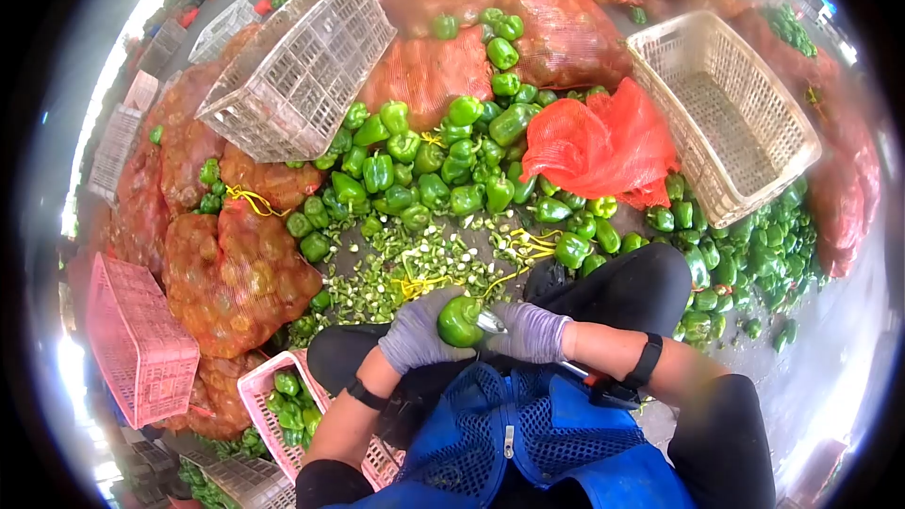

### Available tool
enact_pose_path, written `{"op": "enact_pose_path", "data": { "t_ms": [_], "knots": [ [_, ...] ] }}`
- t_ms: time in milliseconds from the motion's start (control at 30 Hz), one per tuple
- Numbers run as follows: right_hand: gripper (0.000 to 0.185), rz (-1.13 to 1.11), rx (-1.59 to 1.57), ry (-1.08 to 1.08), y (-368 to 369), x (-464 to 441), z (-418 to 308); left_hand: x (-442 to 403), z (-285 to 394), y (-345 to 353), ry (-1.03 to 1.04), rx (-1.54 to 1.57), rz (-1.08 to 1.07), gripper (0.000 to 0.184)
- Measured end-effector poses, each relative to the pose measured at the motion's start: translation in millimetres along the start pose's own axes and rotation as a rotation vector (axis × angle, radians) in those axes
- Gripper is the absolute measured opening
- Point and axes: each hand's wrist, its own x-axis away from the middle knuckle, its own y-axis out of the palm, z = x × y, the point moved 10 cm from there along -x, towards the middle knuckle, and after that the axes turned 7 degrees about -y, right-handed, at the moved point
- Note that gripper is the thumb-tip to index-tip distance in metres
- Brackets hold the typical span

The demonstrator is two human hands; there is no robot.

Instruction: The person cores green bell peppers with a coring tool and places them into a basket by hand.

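In a grey-purple glove, my left hand is closed around a green bell pepper in front of my lap. My right hand, gloved the same way, is closed on a small shiny metal tool whose end is at the right side of the pepper; its exact kind is hard to make out. Cut green stems and trimmings litter the ground just beyond my hands. Behind them lies a heap of whole green peppers.
Pink crate with peppers stands at my left; another pink crate is farther left. A tilted grey crate and a beige crate flank the heap. Red mesh, yellow ties and full red net sacks lie around.
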Motion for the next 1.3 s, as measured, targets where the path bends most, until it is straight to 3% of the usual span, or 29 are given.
{"op": "enact_pose_path", "data": {
  "t_ms": [133, 167, 267, 300, 400, 433, 533, 567, 600, 700, 767, 867, 1000, 1100, 1200, 1233, 1300],
  "knots": [
    [0.037, 0.027, -0.258, 0.174, 3, 6, 1, -14, 6, 9, -0.139, -0.29, -0.071, 0.08],
    [0.033, 0.033, -0.324, 0.191, 6, 2, 6, -12, 12, 5, -0.015, -0.415, 0.062, 0.075],
    [0.023, 0.021, -0.744, 0.246, 40, -27, 56, -20, 10, 14, -0.071, -0.763, 0.074, 0.075],
    [0.02, 0.037, -0.726, 0.276, 33, -26, 52, -22, 6, 15, -0.11, -0.736, 0.061, 0.069],
    [0.021, 0.075, -0.692, 0.294, 27, -31, 53, -24, -13, 9, -0.378, -0.492, 0.061, 0.068],
    [0.024, 0.121, -0.705, 0.282, 21, -31, 55, -26, -26, 15, -0.486, -0.355, -0.032, 0.072],
    [0.03, 0.311, -0.679, 0.242, -2, -41, 77, -17, -79, 49, -0.593, 0.999, 0.103, 0.083],
    [0.037, 0.354, -0.635, 0.144, -13, -41, 78, -15, -84, 29, -0.522, 0.518, 0.242, 0.083],
    [0.044, 0.325, -0.501, 0.179, -24, -34, 73, -12, -74, 17, -0.489, 0.365, 0.288, 0.083],
    [0.047, 0.374, -0.2, -0.041, -37, -24, 54, -1, -35, -5, -0.332, -0.041, 0.408, 0.084],
    [0.044, 0.347, 0.052, -0.085, -34, -18, 45, 5, -26, -6, -0.243, -0.104, 0.432, 0.085],
    [0.042, 0.125, 0.244, -0.053, -29, -8, 9, 7, -14, -8, -0.135, -0.165, 0.466, 0.083],
    [0.037, 0.037, 0.41, 0.006, -23, -6, -6, 6, 3, -8, -0.01, -0.225, 0.479, 0.076],
    [0.037, -0.038, 0.342, 0.048, -6, -4, -3, 6, 11, 3, 0.143, -0.394, 0.462, 0.073],
    [0.037, 0.001, 0.149, -0.012, 2, -11, 5, 11, 15, 5, 0.132, -0.479, 0.493, 0.071],
    [0.04, -0.094, -0.103, 0.169, 7, -3, 10, 12, 17, 4, 0.135, -0.506, 0.528, 0.071],
    [0.041, -0.128, -0.363, 0.285, 22, -2, 23, 19, 19, 6, 0.133, -0.557, 0.588, 0.071]
  ]
}}
